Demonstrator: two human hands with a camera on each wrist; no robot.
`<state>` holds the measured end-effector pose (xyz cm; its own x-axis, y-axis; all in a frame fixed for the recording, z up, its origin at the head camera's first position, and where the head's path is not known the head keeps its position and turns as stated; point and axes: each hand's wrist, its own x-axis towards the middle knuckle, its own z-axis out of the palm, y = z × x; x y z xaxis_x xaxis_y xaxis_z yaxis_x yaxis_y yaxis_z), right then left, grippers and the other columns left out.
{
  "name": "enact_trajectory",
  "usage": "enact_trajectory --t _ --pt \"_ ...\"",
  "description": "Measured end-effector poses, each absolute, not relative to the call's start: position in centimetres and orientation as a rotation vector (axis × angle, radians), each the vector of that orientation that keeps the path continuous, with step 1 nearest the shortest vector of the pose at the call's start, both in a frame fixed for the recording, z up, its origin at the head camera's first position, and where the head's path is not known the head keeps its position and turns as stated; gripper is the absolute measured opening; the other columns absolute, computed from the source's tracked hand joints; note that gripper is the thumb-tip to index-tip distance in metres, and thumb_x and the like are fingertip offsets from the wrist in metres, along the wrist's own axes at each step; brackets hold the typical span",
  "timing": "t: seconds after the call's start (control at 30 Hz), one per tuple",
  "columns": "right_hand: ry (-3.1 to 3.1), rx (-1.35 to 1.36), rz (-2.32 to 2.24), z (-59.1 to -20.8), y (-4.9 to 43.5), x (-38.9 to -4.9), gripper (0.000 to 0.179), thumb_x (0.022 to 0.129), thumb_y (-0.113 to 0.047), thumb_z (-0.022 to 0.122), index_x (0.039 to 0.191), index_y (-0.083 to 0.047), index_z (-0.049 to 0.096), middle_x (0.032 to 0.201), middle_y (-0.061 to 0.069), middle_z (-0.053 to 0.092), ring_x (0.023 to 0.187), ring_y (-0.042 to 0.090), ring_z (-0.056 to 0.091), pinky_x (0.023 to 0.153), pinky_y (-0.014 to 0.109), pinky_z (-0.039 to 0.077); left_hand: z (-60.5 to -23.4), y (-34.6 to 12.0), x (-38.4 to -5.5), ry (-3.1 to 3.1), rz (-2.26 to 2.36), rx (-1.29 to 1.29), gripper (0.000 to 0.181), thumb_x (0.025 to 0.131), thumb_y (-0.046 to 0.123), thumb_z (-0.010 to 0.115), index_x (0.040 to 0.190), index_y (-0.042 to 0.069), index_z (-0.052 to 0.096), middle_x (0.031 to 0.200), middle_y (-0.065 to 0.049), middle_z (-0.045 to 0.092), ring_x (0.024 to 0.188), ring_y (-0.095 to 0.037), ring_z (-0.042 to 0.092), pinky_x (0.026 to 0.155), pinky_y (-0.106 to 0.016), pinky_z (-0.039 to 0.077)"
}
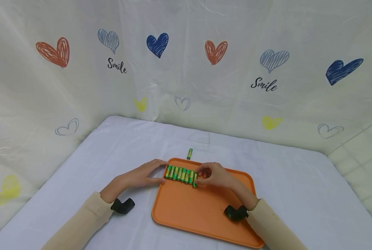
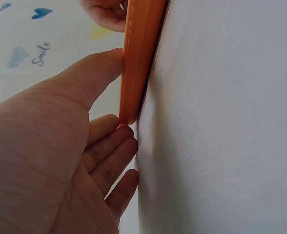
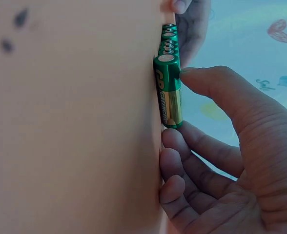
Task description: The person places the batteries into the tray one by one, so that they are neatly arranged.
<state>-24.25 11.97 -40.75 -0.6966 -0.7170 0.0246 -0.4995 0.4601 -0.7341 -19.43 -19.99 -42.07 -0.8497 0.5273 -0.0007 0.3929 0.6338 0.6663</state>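
Note:
Several green-and-gold batteries (image 1: 179, 174) lie side by side in a row near the far left corner of an orange tray (image 1: 192, 211). At the row's right end, my right hand (image 1: 215, 174) pinches the last battery (image 3: 169, 92) lengthwise, thumb at one end and fingers at the other. That battery sits slightly nearer to me than its neighbours. My left hand (image 1: 142, 173) rests at the tray's left rim by the row's other end. In the left wrist view its thumb (image 2: 102, 68) touches the rim, with the other fingers extended around the tray's corner.
One more battery (image 1: 189, 153) lies on the white tablecloth (image 1: 136, 142), just beyond the tray's far rim. A pale wall sheet (image 1: 186, 80) with printed hearts hangs behind the table. Black wrist devices (image 1: 236, 213) sit below both hands.

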Motion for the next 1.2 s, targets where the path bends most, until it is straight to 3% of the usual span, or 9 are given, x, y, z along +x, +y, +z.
enact_trajectory --t 0.17,0.47,1.2 --pt "2.416 -1.033 -1.082 -40.74 11.93 -24.21 0.031 0.086 -0.023 0.076 0.107 -0.003 0.069 0.089 0.000 0.063 0.076 0.012 0.055 0.066 0.025 0.049 -42.00 -19.95 -19.40 2.659 1.007 0.750 0.069 0.091 0.043 0.067 0.147 0.011 0.040 0.147 -0.005 0.042 0.138 -0.023 0.036 0.113 -0.047 0.030" --pt "2.439 -1.060 -1.050 -40.68 11.72 -24.22 0.043 0.077 -0.028 0.085 0.109 -0.005 0.067 0.091 0.002 0.062 0.078 0.017 0.054 0.068 0.025 0.048 -41.96 -20.01 -19.44 2.666 1.005 0.767 0.068 0.092 0.041 0.067 0.147 0.011 0.040 0.147 -0.005 0.042 0.138 -0.023 0.037 0.113 -0.046 0.031" --pt "2.465 -1.051 -1.114 -40.65 11.76 -24.53 0.039 0.084 -0.026 0.078 0.113 -0.004 0.067 0.091 0.004 0.065 0.069 0.012 0.054 0.063 0.026 0.047 -42.03 -19.94 -19.36 2.651 1.006 0.738 0.069 0.092 0.043 0.066 0.147 0.012 0.040 0.147 -0.004 0.042 0.138 -0.022 0.037 0.113 -0.045 0.031"
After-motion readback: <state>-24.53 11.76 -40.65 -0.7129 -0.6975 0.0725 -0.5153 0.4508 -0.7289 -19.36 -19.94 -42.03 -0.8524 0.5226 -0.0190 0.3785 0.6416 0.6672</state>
